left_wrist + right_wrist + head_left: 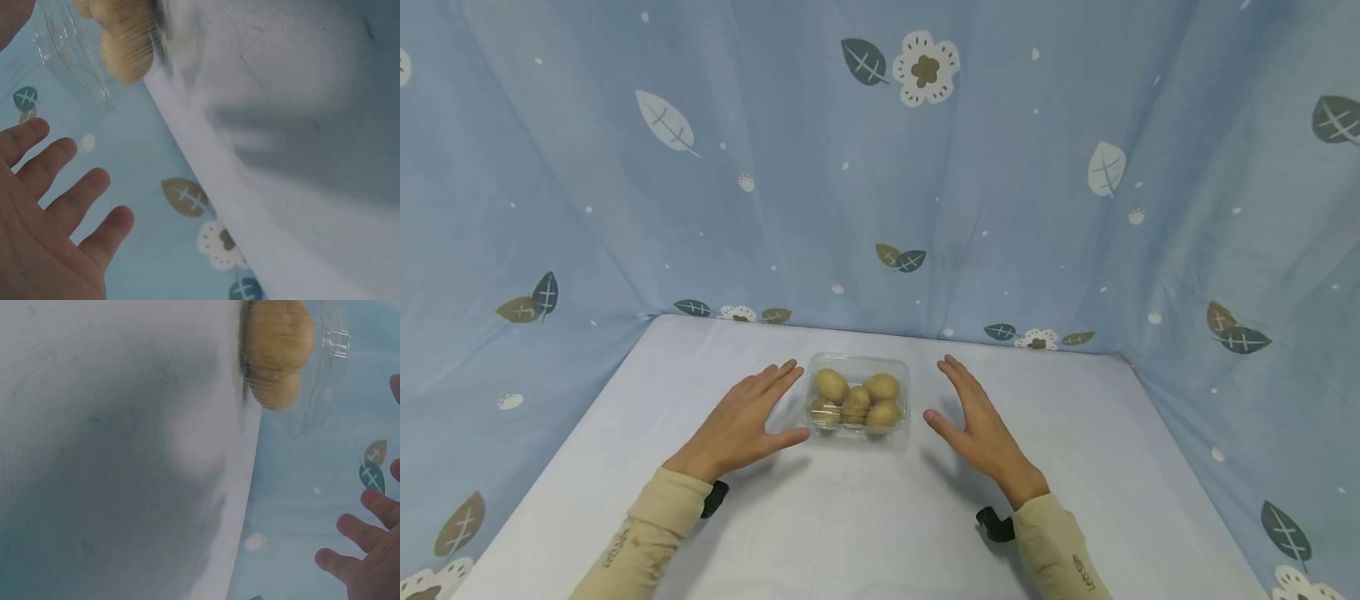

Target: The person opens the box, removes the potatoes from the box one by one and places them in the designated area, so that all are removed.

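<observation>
Several small yellowish potatoes (882,387) lie inside a clear plastic box (859,362) that sits on the white tabletop. My left hand (739,425) is to the left of the box, fingers spread and thumb out, its fingertips close to the box's side. On the other side, my right hand (982,429) faces it with straight fingers, a small gap away from the wall. Both hands hold nothing. The left wrist view has the potatoes (127,53) at the top, beyond the spread fingers. From the right wrist, the box wall (322,369) shows at the upper right.
A pale blue curtain (820,192) with leaves and flowers hangs behind the table and along both sides. The white table (850,517) stretches in front of the box and out to either side. Dark straps (996,525) sit at both wrists, by the beige sleeves.
</observation>
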Motion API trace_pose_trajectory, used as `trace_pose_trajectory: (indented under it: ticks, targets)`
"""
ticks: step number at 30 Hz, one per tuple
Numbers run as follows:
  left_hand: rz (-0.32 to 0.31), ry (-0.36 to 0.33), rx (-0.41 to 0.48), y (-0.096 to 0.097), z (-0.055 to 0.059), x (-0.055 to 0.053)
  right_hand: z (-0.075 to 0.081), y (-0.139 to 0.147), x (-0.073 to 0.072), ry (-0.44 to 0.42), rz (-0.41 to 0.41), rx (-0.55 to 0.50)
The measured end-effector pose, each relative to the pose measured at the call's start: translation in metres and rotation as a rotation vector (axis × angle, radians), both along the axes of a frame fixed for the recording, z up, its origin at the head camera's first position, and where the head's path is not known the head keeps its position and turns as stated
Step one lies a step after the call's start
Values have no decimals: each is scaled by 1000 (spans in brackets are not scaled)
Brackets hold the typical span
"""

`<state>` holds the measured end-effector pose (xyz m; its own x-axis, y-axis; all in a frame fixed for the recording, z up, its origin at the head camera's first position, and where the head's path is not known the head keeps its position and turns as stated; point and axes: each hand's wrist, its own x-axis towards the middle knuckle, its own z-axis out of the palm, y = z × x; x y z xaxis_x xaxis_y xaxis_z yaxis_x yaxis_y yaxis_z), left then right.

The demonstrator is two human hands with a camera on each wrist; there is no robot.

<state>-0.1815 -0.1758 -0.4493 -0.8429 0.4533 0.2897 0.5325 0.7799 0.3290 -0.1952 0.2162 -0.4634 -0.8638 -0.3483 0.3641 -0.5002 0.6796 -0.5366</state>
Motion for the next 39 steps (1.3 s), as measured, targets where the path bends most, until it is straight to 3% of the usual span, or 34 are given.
trace_pose_trajectory:
  ticks: [12, 24, 39]
  targets:
    - [-66, 68, -19, 13, -2, -11, 0, -11, 0, -19, 40, 31]
    - [-80, 63, -27, 20, -4, -17, -7, -30, 0, -102, 118, 99]
    - [-88, 59, -41, 28, -9, -23, -11, -37, -7, -56, 149, 164]
